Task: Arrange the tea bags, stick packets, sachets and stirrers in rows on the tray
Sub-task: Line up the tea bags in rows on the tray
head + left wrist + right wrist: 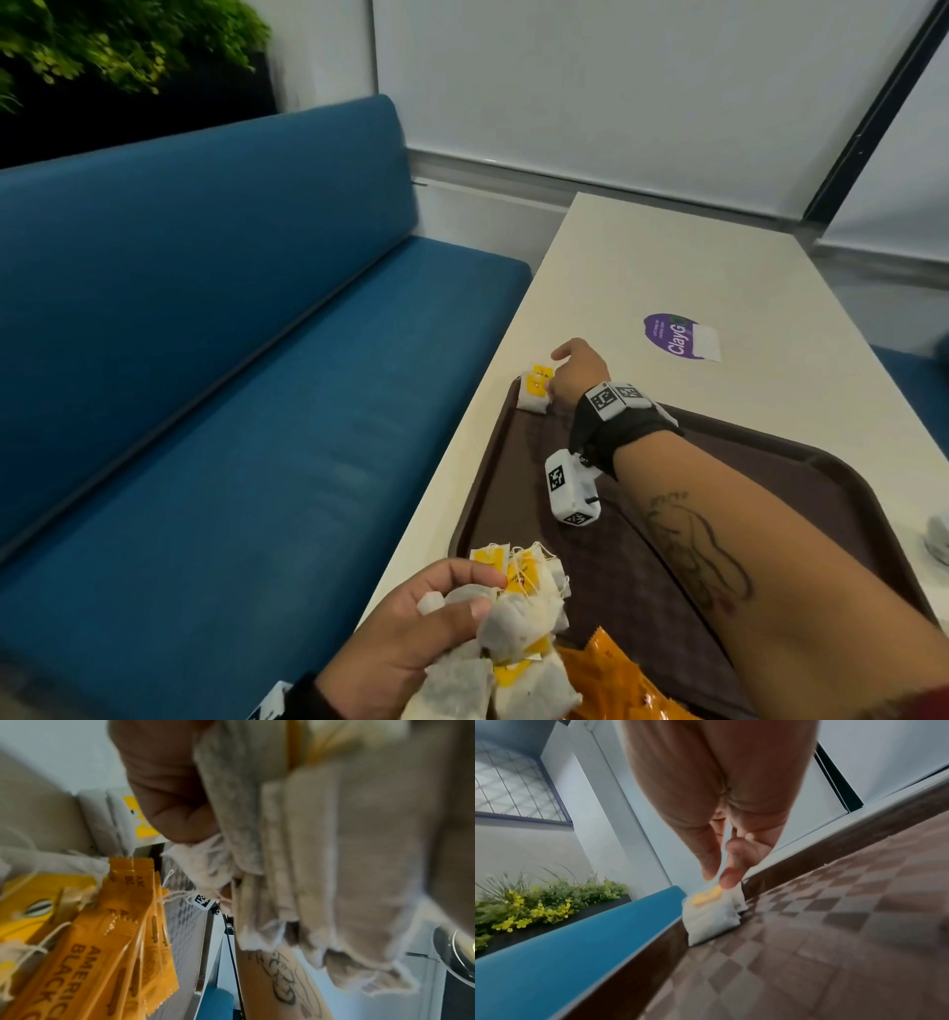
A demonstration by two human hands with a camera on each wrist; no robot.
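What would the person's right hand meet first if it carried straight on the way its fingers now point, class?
Probably the tea bags in the tray's far left corner: the right hand points its fingertips down at them, at or just above the yellow tag. Contact is unclear.

In the head view, the crinkled orange stick packets [611,683] run off the frame at six o'clock. The dark brown plastic tray [832,493] is partly hidden beneath the right forearm.
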